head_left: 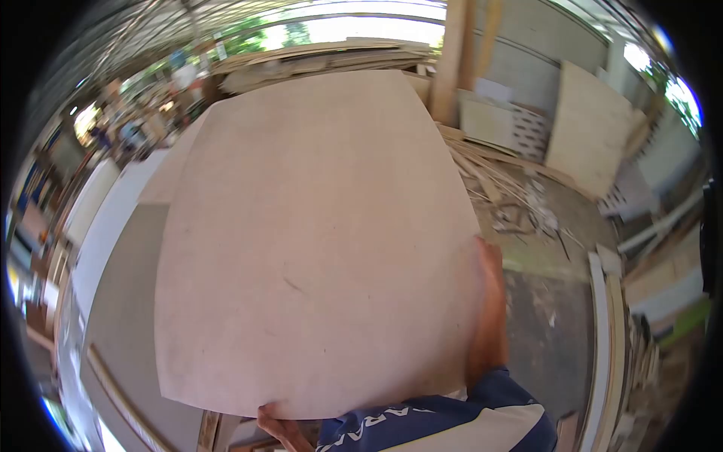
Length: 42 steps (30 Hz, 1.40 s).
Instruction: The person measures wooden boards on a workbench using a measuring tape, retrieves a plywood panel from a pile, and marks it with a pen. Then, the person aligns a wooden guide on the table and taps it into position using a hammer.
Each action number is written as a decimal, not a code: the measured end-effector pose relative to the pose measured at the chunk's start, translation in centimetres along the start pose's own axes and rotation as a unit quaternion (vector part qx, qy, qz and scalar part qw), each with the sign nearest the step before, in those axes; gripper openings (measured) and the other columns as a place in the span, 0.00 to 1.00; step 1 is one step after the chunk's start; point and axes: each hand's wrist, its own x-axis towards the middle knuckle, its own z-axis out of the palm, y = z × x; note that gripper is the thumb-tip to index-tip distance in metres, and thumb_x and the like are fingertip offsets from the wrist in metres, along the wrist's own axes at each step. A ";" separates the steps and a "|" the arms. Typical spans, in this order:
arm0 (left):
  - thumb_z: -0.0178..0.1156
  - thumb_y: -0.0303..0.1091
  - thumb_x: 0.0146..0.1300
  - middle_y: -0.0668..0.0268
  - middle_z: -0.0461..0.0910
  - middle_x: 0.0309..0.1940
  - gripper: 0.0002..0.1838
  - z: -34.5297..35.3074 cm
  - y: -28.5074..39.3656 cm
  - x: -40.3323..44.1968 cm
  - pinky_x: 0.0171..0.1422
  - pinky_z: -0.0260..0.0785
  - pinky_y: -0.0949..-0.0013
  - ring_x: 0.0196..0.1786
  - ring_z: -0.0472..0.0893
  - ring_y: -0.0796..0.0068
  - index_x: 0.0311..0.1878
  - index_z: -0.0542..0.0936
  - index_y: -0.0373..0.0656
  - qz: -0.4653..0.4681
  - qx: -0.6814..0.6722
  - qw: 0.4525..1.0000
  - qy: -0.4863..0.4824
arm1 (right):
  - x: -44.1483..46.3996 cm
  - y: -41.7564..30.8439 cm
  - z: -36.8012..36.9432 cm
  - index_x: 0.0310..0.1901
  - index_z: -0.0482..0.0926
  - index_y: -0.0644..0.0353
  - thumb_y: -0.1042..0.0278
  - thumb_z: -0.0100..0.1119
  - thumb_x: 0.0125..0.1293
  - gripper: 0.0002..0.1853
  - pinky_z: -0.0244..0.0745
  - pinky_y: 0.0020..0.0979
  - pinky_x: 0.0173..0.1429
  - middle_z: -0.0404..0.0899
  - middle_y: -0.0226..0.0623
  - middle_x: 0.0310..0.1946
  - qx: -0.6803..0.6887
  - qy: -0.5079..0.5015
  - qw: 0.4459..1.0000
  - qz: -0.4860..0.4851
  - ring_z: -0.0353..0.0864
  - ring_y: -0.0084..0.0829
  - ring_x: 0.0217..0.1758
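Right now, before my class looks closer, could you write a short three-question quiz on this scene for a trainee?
1. Multiple choice: which edge of the sheet does the left hand touch?
A) far
B) near
C) right

2. True or false: the right hand is at the sheet's right edge.

3. Which is farther right in the view: the brown post or the pale board?

Key:
1. B, near
2. True
3. The pale board
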 end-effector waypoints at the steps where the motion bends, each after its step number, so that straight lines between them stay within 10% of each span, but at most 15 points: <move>1: 0.51 0.27 0.44 0.52 0.75 0.44 0.26 1.5 -1.0 -0.1 0.50 0.77 0.55 0.48 0.78 0.56 0.51 0.71 0.26 -0.020 0.011 1.000 -0.019 | 0.1 2.6 -1.7 0.40 0.80 0.71 0.45 0.53 0.60 0.28 0.70 0.47 0.47 0.80 0.61 0.37 -0.004 0.054 0.998 0.021 0.78 0.58 0.45; 5: 0.49 0.27 0.42 0.51 0.74 0.46 0.30 7.6 -5.9 -0.5 0.50 0.78 0.55 0.48 0.77 0.52 0.53 0.68 0.26 -0.100 0.063 0.990 -0.076 | -1.7 11.8 -9.1 0.39 0.80 0.72 0.47 0.54 0.60 0.28 0.71 0.45 0.45 0.81 0.60 0.36 0.015 0.181 0.983 0.014 0.80 0.54 0.42; 7: 0.49 0.27 0.41 0.51 0.74 0.47 0.31 10.2 -9.4 -1.0 0.50 0.78 0.55 0.49 0.77 0.51 0.54 0.68 0.26 -0.137 0.078 0.982 -0.104 | -6.1 8.8 -15.1 0.39 0.80 0.73 0.49 0.55 0.60 0.27 0.72 0.44 0.44 0.81 0.58 0.36 0.123 0.183 0.957 0.190 0.81 0.52 0.40; 12: 0.49 0.28 0.41 0.48 0.73 0.49 0.32 18.6 -21.1 -5.0 0.58 0.74 0.50 0.53 0.76 0.49 0.56 0.67 0.26 -0.270 0.121 0.939 -0.177 | -1.7 30.2 -22.9 0.38 0.81 0.73 0.51 0.55 0.60 0.25 0.72 0.42 0.42 0.82 0.50 0.32 0.177 0.292 0.910 0.234 0.82 0.46 0.36; 17: 0.50 0.27 0.41 0.48 0.73 0.52 0.34 21.9 -32.5 -7.0 0.62 0.70 0.52 0.57 0.73 0.47 0.58 0.65 0.25 -0.355 0.134 0.900 -0.217 | -5.6 28.6 -33.4 0.38 0.81 0.69 0.51 0.54 0.60 0.23 0.72 0.41 0.44 0.82 0.44 0.34 0.110 0.289 0.872 0.380 0.80 0.42 0.36; 42: 0.50 0.23 0.41 0.48 0.74 0.49 0.33 55.2 -85.9 -19.2 0.60 0.71 0.50 0.53 0.76 0.48 0.58 0.64 0.26 -0.622 0.304 0.598 -0.404 | 3.7 49.2 -38.4 0.29 0.77 0.64 0.59 0.52 0.62 0.14 0.61 0.35 0.31 0.74 0.37 0.25 0.197 0.402 0.606 0.657 0.70 0.34 0.25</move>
